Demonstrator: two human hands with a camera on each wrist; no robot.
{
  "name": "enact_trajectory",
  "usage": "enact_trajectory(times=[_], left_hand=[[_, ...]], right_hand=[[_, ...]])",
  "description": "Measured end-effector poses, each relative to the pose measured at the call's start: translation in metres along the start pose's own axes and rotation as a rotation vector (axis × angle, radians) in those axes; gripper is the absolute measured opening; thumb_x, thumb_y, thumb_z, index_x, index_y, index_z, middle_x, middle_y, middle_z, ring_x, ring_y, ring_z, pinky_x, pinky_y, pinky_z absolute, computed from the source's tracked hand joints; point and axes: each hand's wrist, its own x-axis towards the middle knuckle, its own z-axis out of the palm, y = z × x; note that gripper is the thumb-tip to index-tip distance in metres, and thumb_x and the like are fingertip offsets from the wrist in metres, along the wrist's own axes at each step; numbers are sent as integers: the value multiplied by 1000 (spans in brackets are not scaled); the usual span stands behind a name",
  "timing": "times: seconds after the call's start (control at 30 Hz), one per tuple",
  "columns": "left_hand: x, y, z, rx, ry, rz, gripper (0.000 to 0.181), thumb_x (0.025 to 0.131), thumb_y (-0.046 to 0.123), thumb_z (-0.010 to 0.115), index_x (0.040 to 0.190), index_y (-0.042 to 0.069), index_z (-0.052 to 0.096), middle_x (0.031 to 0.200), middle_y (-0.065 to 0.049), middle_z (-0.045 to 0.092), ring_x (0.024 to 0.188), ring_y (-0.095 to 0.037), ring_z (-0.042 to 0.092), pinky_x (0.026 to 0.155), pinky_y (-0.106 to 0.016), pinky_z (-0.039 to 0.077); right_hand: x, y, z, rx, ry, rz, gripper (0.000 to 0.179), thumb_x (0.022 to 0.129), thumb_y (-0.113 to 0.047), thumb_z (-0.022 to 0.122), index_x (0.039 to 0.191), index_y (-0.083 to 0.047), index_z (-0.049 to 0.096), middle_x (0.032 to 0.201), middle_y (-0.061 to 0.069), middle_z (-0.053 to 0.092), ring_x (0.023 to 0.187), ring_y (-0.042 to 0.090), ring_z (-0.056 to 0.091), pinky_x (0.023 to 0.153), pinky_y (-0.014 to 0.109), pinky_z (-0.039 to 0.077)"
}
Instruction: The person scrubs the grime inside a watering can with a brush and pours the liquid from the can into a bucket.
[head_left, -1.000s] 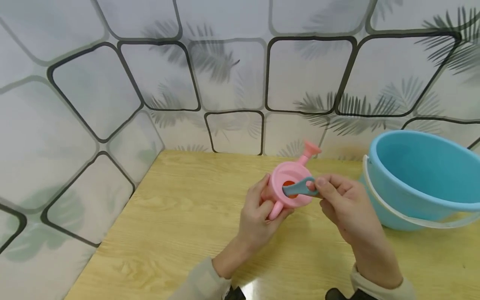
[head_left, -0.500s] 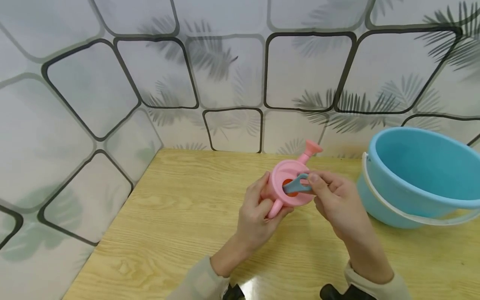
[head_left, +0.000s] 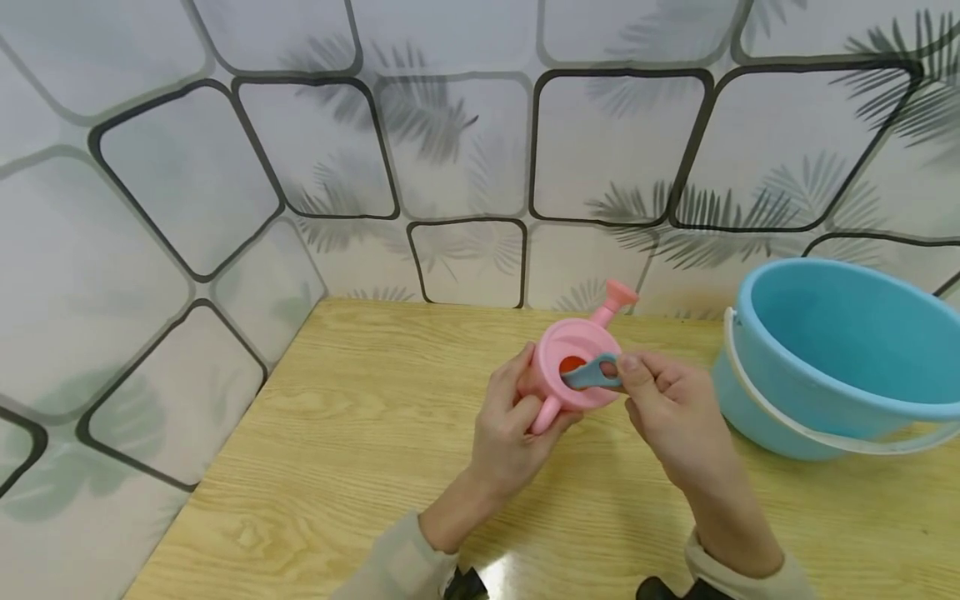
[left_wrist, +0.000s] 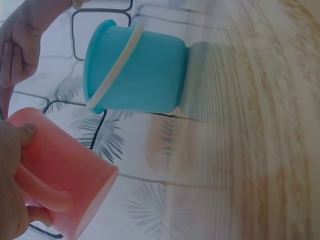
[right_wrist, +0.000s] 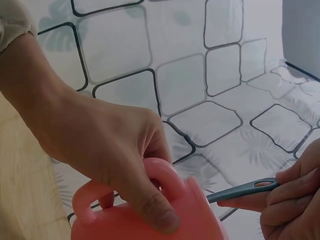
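Note:
In the head view my left hand (head_left: 513, 425) grips a pink toy watering can (head_left: 551, 342) round its side and handle, above the table. The can's opening is tilted up towards me. My right hand (head_left: 678, 425) pinches the looped end of a blue-grey toy tool (head_left: 596, 371). Its other end reaches into the can's opening, so its kind cannot be told. Something orange-red (head_left: 572, 364) shows inside the can. In the right wrist view the tool's handle (right_wrist: 247, 189) has a hole near its end and passes over the can's rim.
A light blue bucket (head_left: 787, 417) with a white handle (head_left: 765, 404) stands at the right on the wooden table (head_left: 322, 433). Patterned walls (head_left: 465, 150) rise behind the table and along its left side.
Over the second my right hand and the tool have shifted slightly left. The watering can has moved a little left too. Both grips stay the same.

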Motion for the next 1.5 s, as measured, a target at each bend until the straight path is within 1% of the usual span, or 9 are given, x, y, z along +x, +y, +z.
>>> enact_trajectory(times=[0.1, 0.5, 0.77, 1.0, 1.1, 1.17, 1.27, 1.4, 1.5], left_hand=[[0, -2, -1, 3, -1, -10, 43, 76, 19, 88, 62, 6, 50, 130, -31, 58, 116, -42, 59, 98, -44, 54], [2, -2, -3, 4, -3, 1, 42, 78, 20, 86, 63, 7, 49, 131, -31, 57, 117, -42, 59, 97, -43, 54], [6, 5, -4, 0, 7, 41, 40, 81, 22, 84, 65, 7, 51, 130, -31, 57, 116, -42, 59, 96, -43, 54], [6, 2, -4, -13, -3, 28, 41, 80, 21, 85, 64, 7, 50, 130, -31, 57, 117, -42, 59, 98, -44, 54], [5, 2, -4, -8, -12, 18, 42, 80, 22, 85, 63, 7, 50, 130, -31, 57, 117, -42, 59, 97, -44, 54], [4, 2, -4, -7, -12, 11, 42, 79, 22, 86, 62, 6, 50, 129, -31, 58, 117, -42, 60, 97, -43, 54], [4, 2, -3, -3, -18, 0, 42, 77, 21, 87, 61, 6, 51, 129, -30, 58, 117, -41, 60, 98, -42, 54], [3, 2, -3, 29, -39, 3, 45, 74, 22, 89, 60, 7, 50, 128, -30, 59, 116, -41, 61, 96, -41, 55], [3, 1, -3, 50, -47, 10, 46, 72, 21, 90, 60, 6, 49, 128, -30, 59, 114, -41, 61, 95, -41, 56]], right_hand=[[-2, 0, 0, -60, 22, 8, 32, 105, -15, 49, 101, 12, 66, 44, 0, 27, 36, 22, 18, 33, 35, 12], [-2, 0, 3, -114, 33, -50, 29, 104, -12, 50, 95, 9, 68, 43, -1, 28, 34, 19, 21, 30, 30, 15], [-1, 1, 7, -33, -6, -105, 23, 103, -5, 51, 92, 10, 65, 48, 0, 30, 39, 18, 21, 35, 33, 17], [-1, -1, 6, -34, 17, -49, 24, 103, -8, 52, 92, 10, 63, 47, -2, 30, 37, 20, 20, 33, 35, 14], [0, 0, 7, -89, 20, -58, 23, 102, -9, 53, 93, 8, 65, 50, -3, 39, 41, 12, 30, 35, 29, 25], [2, 2, 10, -129, 29, -93, 20, 102, -8, 54, 95, 7, 66, 59, -2, 55, 52, 5, 47, 44, 20, 40], [2, 7, 16, -253, 81, -211, 12, 100, -4, 57, 95, 3, 67, 69, -1, 64, 58, 0, 50, 49, 15, 42], [4, 15, 21, -483, 209, -480, 5, 90, 5, 68, 89, 0, 66, 60, -3, 50, 47, 2, 33, 40, 17, 28], [7, 18, 21, -586, 252, -649, 10, 84, 6, 73, 88, 1, 66, 61, -1, 48, 51, 4, 34, 43, 17, 28]])
